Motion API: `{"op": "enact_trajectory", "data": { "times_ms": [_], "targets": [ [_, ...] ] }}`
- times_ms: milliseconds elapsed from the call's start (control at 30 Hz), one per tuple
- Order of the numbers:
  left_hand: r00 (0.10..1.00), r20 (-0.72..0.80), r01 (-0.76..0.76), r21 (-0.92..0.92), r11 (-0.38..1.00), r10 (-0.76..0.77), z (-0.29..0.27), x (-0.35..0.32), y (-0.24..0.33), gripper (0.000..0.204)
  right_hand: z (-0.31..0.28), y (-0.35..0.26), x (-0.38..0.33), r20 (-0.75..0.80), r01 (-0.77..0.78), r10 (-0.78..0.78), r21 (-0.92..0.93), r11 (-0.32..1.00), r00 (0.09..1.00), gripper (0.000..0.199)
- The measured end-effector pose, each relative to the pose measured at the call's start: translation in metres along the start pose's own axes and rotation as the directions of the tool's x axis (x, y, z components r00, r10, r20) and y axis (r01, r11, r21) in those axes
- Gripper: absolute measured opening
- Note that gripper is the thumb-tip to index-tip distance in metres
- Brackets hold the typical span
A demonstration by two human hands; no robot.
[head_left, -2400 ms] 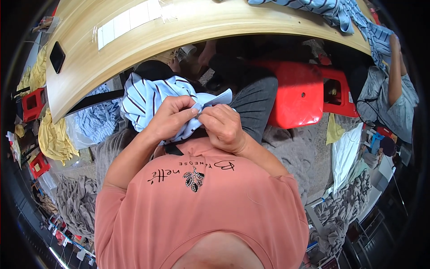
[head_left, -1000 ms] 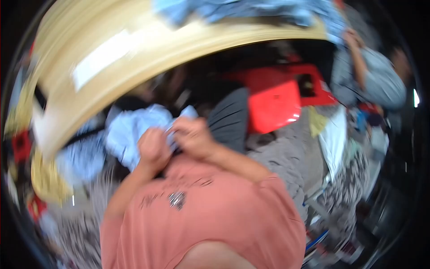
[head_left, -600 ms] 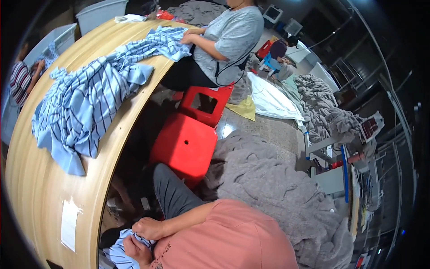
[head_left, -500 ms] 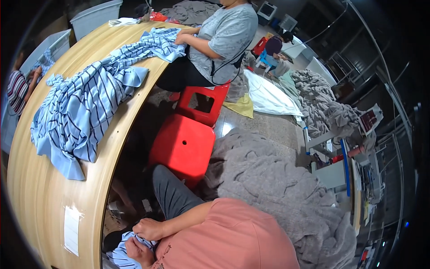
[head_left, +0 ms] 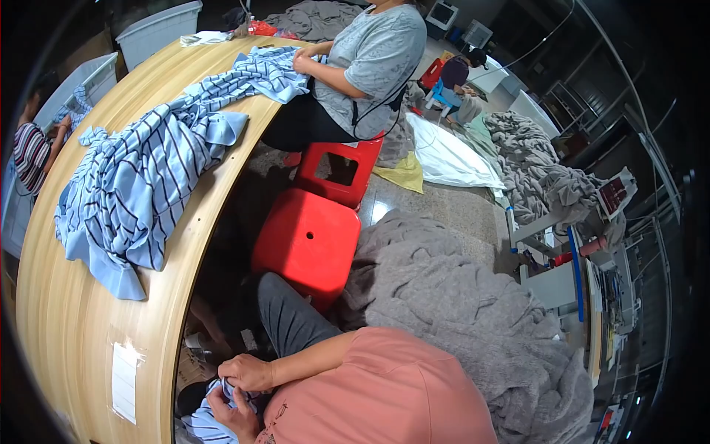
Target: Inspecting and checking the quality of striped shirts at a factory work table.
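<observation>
My right hand [head_left: 244, 372] and my left hand [head_left: 228, 411] sit close together in my lap at the lower left, below the table edge. Both pinch a small light-blue striped garment [head_left: 203, 427], most of which is hidden by my salmon-pink shirt and the picture's rim. My right forearm runs across from my chest to the hand. A curved wooden table [head_left: 74, 348] lies just to the left of my hands.
A long blue striped garment [head_left: 140, 185] is spread on the table. A person in a grey shirt [head_left: 373, 63] sits on a red stool [head_left: 340, 174] handling its far end. An empty red stool [head_left: 307, 244] and a grey fabric heap [head_left: 451, 311] lie beside my knee. White bins [head_left: 159, 29] stand behind.
The view has swung away from my lap toward the right, along the table. My hands have stayed together on the striped garment in my lap.
</observation>
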State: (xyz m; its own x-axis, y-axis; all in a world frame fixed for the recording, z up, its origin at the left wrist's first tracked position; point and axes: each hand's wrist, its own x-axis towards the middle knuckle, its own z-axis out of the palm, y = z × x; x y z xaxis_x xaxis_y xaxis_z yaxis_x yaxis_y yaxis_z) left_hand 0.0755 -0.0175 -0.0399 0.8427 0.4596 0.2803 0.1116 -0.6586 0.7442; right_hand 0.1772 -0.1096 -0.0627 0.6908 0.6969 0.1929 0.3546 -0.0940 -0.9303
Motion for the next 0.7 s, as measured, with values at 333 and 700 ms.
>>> {"op": "enact_trajectory", "data": {
  "times_ms": [333, 700],
  "targets": [
    [0.902, 0.318, 0.371, -0.223, 0.901, -0.292, 0.001, -0.009, -0.015, 0.026, 0.001, -0.001, -0.009, 0.248, 0.037, -0.037, 0.005, 0.999, 0.968, 0.017],
    [0.886, 0.266, 0.456, -0.349, 0.819, -0.380, -0.002, -0.021, -0.011, 0.025, -0.001, -0.008, -0.011, 0.356, -0.060, 0.068, -0.034, 0.998, 0.932, 0.018]
  ]
}}
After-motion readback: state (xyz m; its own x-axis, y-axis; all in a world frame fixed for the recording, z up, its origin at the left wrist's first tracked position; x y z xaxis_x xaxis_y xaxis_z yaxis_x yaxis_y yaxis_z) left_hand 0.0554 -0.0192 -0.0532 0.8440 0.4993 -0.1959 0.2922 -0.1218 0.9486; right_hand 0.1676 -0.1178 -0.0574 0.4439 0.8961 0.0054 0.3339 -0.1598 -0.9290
